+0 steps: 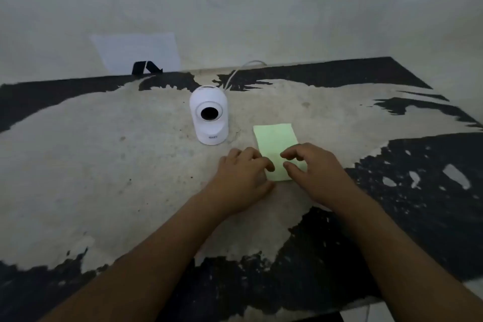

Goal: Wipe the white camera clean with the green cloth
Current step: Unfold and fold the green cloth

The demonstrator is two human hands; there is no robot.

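The white camera (210, 116) stands upright near the middle of the table, its round dark lens facing me and a white cable (236, 73) running off behind it. To its right lies the green cloth (275, 142), folded flat into a rectangle. My left hand (243, 178) rests at the cloth's near left edge, fingers curled and touching it. My right hand (311, 167) sits on the cloth's near right corner, with thumb and fingers apart over the fabric. Neither hand has lifted the cloth.
The table (104, 165) has a worn top, pale in the middle with black patches around the edges. A sheet of white paper (138, 51) leans on the wall behind, with a small black stand (145, 68) at the table's far edge.
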